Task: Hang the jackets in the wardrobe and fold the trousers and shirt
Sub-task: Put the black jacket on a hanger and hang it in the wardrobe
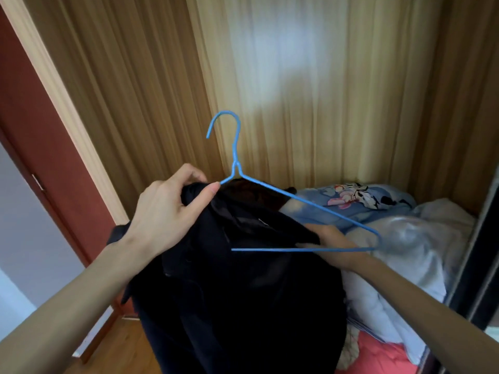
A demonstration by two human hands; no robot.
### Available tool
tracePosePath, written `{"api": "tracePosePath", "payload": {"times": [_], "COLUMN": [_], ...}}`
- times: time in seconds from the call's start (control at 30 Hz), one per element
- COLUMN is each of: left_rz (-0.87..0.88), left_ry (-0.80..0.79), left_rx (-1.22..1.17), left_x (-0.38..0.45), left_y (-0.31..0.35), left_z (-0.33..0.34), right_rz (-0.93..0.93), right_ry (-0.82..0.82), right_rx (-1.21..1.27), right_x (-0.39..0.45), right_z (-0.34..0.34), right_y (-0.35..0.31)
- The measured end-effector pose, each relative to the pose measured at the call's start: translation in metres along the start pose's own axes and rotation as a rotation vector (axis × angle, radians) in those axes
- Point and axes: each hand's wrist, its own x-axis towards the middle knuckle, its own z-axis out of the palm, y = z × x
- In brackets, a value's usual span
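- the left hand (164,211) is gripping the dark jacket (237,287) at its top edge, with the thumb and the curled fingers pinching the cloth just beside the left arm of the blue hanger (297,197).
- the jacket is hanging down from that grip toward 6 o'clock, in the middle of the view, covering the left end of the hanger.
- the right hand (332,245) is lying at 4 o'clock from the left one, half behind the jacket's cloth and touching the hanger's lower bar; i cannot tell if its fingers are closed.
- the hanger's hook is pointing to 12 o'clock, free in the air in front of the brown curtain (297,76).
- at 3 o'clock a heap of bedding (405,238) is filling the space, with a dark sliding frame (475,265) at the right edge.
- at 9 o'clock a red door (40,147) is standing; wooden floor (124,346) is showing at 7 o'clock.
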Motion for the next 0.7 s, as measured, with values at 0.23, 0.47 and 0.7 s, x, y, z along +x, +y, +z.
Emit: {"api": "tracePosePath", "payload": {"times": [0.23,0.47,0.7], "left_rz": [0.154,0.216,0.186], "left_ry": [0.014,0.067,0.155], "left_rx": [0.423,0.590,0.588], "left_x": [-0.018,-0.023,-0.022], "left_y": [-0.037,-0.037,-0.027], "left_z": [-0.005,-0.008,-0.002], "right_rz": [-0.056,-0.003,0.058], "right_ry": [0.010,-0.063,0.045], "right_rx": [-0.393,-0.289,-0.227], "right_x": [0.013,0.021,0.034], "right_z": [-0.068,-0.109,-0.134], "right_y": [-0.006,-0.048,-0.087]}}
